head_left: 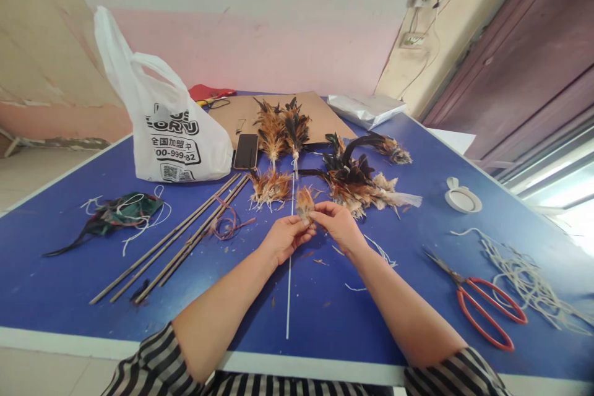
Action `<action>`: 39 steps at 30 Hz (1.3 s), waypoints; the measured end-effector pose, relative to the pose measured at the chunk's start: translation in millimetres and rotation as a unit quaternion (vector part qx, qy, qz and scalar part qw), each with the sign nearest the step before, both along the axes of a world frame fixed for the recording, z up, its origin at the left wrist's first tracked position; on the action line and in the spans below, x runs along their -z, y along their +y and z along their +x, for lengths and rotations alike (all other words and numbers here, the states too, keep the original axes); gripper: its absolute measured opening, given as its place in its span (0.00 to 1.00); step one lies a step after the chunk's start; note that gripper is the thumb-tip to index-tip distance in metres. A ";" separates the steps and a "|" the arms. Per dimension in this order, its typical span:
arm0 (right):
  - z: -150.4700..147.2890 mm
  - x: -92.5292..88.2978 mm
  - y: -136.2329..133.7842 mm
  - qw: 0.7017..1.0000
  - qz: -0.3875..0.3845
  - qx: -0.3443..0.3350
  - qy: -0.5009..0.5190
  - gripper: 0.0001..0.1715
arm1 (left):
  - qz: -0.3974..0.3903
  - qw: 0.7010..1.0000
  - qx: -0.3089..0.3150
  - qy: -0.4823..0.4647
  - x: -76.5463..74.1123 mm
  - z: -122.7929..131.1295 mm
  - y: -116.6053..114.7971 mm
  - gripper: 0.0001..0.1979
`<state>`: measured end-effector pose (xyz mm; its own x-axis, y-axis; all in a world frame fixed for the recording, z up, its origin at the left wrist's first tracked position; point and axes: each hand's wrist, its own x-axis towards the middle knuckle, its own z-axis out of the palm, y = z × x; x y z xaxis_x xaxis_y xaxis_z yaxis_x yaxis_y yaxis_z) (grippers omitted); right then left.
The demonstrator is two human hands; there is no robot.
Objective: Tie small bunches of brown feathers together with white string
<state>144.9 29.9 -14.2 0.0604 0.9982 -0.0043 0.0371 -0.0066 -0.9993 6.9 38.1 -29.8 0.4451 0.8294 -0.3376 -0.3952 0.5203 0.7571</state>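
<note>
Pinching a feather tuft (pixel 305 201): left hand (pixel 288 238), right hand (pixel 340 224). Room reaches the table edge (pixel 315 367) at six o'clock.

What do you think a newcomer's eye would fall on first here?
Probably the white plastic bag, standing tall on the left of the blue table. Next, the left hand and right hand holding a small feather bunch at centre, then the red-handled scissors at near right.

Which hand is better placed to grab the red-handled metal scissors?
Probably the right hand: the scissors lie on its side, closer to it than to the left hand. Both hold the small orange-brown feather bunch, so the right would let go first.
</note>
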 end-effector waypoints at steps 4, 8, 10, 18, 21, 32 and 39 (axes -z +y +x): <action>2.8 -4.8 -2.1 0.992 0.039 0.022 -0.118 0.12 | 0.021 0.999 -0.033 -0.001 4.5 -0.8 3.3 0.03; 3.0 -6.7 -7.2 0.964 0.080 -0.002 -0.254 0.10 | 0.049 0.997 -0.066 0.013 7.3 -0.1 3.8 0.05; 2.1 -6.1 -9.5 0.936 0.128 0.010 -0.328 0.06 | 0.057 0.995 -0.074 0.023 7.8 0.6 3.0 0.07; 4.7 -2.2 -8.0 0.908 0.155 0.014 -0.389 0.06 | 0.041 0.997 -0.061 0.033 6.6 0.6 1.1 0.08; 4.3 0.3 -4.8 0.947 0.107 0.015 -0.302 0.06 | 0.030 0.997 -0.059 0.032 6.0 0.2 1.8 0.07; 2.2 8.5 1.0 0.998 -0.050 -0.012 0.040 0.13 | 0.012 0.998 -0.053 0.010 4.8 -0.8 3.6 0.06; 17.0 2.1 4.7 0.974 -0.092 -0.054 0.198 0.10 | 0.009 0.997 -0.078 0.009 5.8 -1.4 6.0 0.04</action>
